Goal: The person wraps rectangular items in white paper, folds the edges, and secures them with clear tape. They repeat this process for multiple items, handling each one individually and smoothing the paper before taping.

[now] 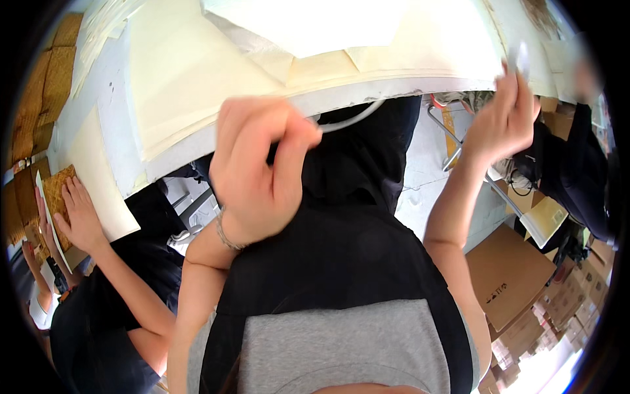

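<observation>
My left hand, with a bracelet at its wrist, hovers in front of the table's near edge. Its fingers are curled and the thumb meets the forefinger; nothing can be made out between them. My right hand is raised by the right part of the same edge and pinches a small shiny object, too blurred to name. Beyond both hands, cream paper sheets cover the table. A bright white sheet with folded edges lies over them at the far middle.
At left, a co-worker's hand rests on a brown textured panel, near a pale sheet overhanging the table. A large cardboard box stands at lower right. Metal legs and another dark-clothed person are at right.
</observation>
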The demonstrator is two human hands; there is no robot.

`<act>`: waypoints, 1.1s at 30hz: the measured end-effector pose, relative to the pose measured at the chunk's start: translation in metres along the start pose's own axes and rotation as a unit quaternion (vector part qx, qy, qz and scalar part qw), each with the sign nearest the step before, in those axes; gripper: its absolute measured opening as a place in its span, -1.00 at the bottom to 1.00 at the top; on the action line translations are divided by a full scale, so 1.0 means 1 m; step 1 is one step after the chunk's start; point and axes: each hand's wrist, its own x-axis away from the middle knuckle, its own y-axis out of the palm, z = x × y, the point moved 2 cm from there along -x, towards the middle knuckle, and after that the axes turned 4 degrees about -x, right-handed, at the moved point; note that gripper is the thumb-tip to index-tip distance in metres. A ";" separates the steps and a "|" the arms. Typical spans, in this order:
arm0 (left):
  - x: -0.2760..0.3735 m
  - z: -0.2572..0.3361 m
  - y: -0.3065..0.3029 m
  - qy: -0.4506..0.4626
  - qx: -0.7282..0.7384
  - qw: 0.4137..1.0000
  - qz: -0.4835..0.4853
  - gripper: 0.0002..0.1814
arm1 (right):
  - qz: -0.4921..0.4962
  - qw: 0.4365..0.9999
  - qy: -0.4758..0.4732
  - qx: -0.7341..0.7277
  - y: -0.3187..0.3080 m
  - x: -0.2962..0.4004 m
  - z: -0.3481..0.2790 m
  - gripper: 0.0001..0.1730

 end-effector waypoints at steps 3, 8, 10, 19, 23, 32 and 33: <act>-0.009 -0.018 0.009 -0.089 0.037 0.995 -0.032 -0.89 | -0.110 0.969 -0.186 0.117 0.050 -0.027 0.044 -0.86; -0.018 -0.034 0.006 -0.094 -0.051 0.994 -0.027 -0.90 | -0.264 0.940 -0.191 0.102 0.093 -0.039 0.083 -0.82; -0.018 -0.038 0.004 -0.119 -0.053 0.991 -0.030 -0.90 | -0.258 0.953 -0.142 0.079 0.092 -0.037 0.068 -0.82; -0.021 -0.040 0.005 -0.171 -0.001 0.984 -0.056 -0.90 | -0.508 0.723 0.211 -0.418 0.060 0.017 -0.029 -0.73; -0.022 -0.041 0.006 -0.176 -0.004 0.983 -0.044 -0.88 | -0.549 0.702 0.206 -0.404 0.066 0.015 -0.037 -0.80; -0.023 -0.051 0.016 -0.105 -0.159 0.981 -0.020 -0.94 | -0.555 0.797 0.130 -0.202 0.076 0.015 -0.052 -0.76; -0.024 -0.052 0.019 -0.088 -0.196 0.976 -0.023 -0.95 | -0.544 0.817 0.092 -0.169 0.078 0.019 -0.056 -0.75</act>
